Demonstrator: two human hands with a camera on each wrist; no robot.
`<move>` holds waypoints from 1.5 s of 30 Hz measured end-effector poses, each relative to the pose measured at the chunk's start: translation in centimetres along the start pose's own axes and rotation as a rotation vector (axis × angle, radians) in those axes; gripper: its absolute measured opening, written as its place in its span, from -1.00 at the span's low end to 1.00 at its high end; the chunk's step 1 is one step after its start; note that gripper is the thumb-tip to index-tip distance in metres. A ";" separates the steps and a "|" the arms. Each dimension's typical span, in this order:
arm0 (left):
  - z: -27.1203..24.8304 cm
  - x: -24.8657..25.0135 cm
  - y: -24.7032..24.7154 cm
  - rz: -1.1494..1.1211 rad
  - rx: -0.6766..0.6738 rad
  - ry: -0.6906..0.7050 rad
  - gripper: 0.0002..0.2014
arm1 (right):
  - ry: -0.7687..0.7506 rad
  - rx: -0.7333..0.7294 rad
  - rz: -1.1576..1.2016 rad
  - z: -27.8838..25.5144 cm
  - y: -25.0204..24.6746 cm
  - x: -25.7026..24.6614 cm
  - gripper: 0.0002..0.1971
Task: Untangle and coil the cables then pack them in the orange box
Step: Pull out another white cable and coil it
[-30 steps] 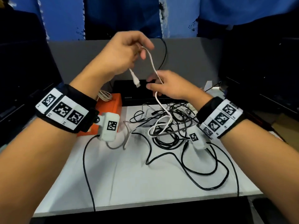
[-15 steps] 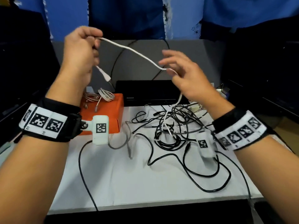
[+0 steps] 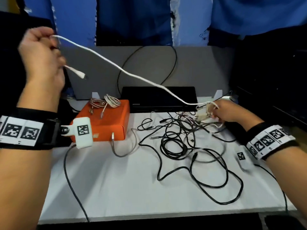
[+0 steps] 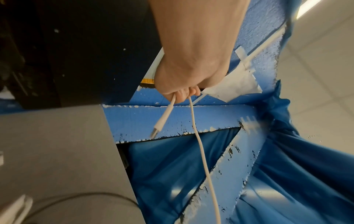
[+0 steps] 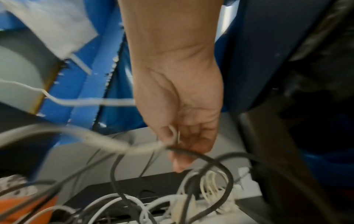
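My left hand (image 3: 49, 45) is raised at the upper left and grips one end of a white cable (image 3: 126, 73), whose plug (image 3: 79, 75) dangles below the fist. The left wrist view shows that hand (image 4: 182, 91) closed on the cable (image 4: 199, 144) with the plug (image 4: 159, 127) hanging. The cable runs down and right to my right hand (image 3: 214, 110), which pinches it low at the far right edge of the tangled pile of black cables (image 3: 179, 138). In the right wrist view my right hand (image 5: 178, 139) curls round a white loop. The orange box (image 3: 103, 127) sits at the left with two coiled cables (image 3: 106, 102) on it.
A closed black laptop (image 3: 157, 97) lies behind the pile, against a grey board (image 3: 149, 63). Black cable loops (image 3: 216, 180) spread toward the front right of the white table (image 3: 124, 188). A grey cable (image 3: 123, 146) lies beside the box. Dark equipment stands on both sides.
My left hand has pulled the white cable's end further left, drawing it out straighter. My right hand has dropped from mid-air to the far right of the pile and now pinches the cable there.
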State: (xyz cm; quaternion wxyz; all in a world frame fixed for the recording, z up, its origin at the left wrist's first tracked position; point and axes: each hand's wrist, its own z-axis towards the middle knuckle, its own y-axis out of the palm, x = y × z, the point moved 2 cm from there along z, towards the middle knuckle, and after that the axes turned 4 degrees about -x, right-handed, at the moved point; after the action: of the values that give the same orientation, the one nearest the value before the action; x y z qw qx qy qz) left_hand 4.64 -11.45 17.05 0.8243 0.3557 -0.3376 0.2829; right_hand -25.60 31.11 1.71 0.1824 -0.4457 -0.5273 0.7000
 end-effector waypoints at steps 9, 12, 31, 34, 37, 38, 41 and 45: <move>-0.1 -1.5 -3.3 -0.028 0.001 0.048 -0.73 | 0.119 0.499 0.745 0.1 -3.5 3.0 -0.63; 1.0 -1.5 -4.7 -0.001 0.027 0.063 -0.75 | 0.168 0.322 0.568 0.1 -3.5 3.7 -0.66; -9.5 -1.9 1.9 0.247 -0.488 -0.082 -0.70 | -0.038 0.103 0.967 -0.9 -7.3 -11.6 -0.07; -10.6 -2.4 2.7 0.321 -0.556 -0.088 -0.71 | -0.190 -0.013 0.975 -1.6 -7.6 -13.8 0.03; -11.4 -2.2 3.7 0.348 -0.618 -0.084 -0.71 | -0.361 -0.013 1.137 -2.8 -7.9 -16.2 -0.02; -11.5 -2.1 4.0 0.362 -0.629 -0.072 -0.71 | -0.396 -0.011 1.196 -3.0 -8.0 -16.8 -0.04; -12.1 -1.8 4.6 0.454 -0.671 -0.019 -0.75 | -0.433 0.071 1.157 -3.4 -7.9 -18.0 -0.10; -12.8 -1.8 5.3 0.515 -0.766 -0.024 -0.76 | -0.414 0.135 0.487 -3.3 -7.5 -18.3 -0.35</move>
State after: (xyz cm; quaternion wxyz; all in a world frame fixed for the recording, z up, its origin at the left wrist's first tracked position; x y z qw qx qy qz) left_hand 4.34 1.22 11.07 0.7951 -0.0667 -0.5049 0.3292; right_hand -14.73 22.57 16.26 -0.0726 -0.3938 -0.3835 0.8322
